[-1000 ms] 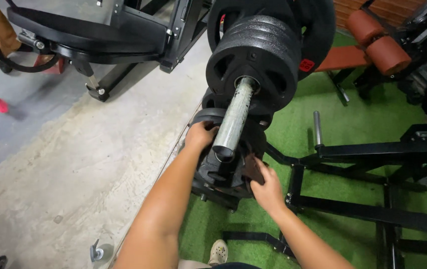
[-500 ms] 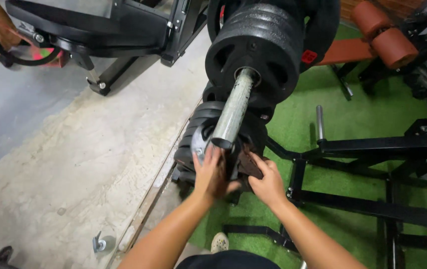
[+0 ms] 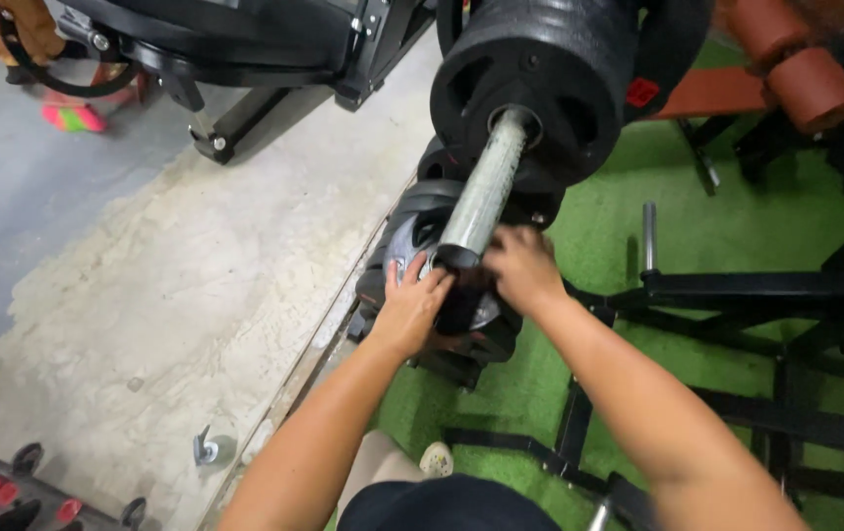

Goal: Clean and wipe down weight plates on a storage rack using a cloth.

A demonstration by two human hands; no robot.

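Both hands grip a small black weight plate (image 3: 447, 295) on the low stack beneath the steel bar (image 3: 486, 192): the left hand (image 3: 410, 305) has its fingers spread on its left face, the right hand (image 3: 522, 265) curls over its top edge. A small red square label (image 3: 641, 92) sits on the big black plates (image 3: 540, 79) higher up the bar, over green turf (image 3: 638, 187).

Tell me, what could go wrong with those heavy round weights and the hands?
The left hand and right hand both grip a black weight plate on the low stack, so fingers might get pinched between plates. If it slips, the plate could drop toward the shoe just below. The metal bar sticks out right above the hands, so an arm could bump its end.
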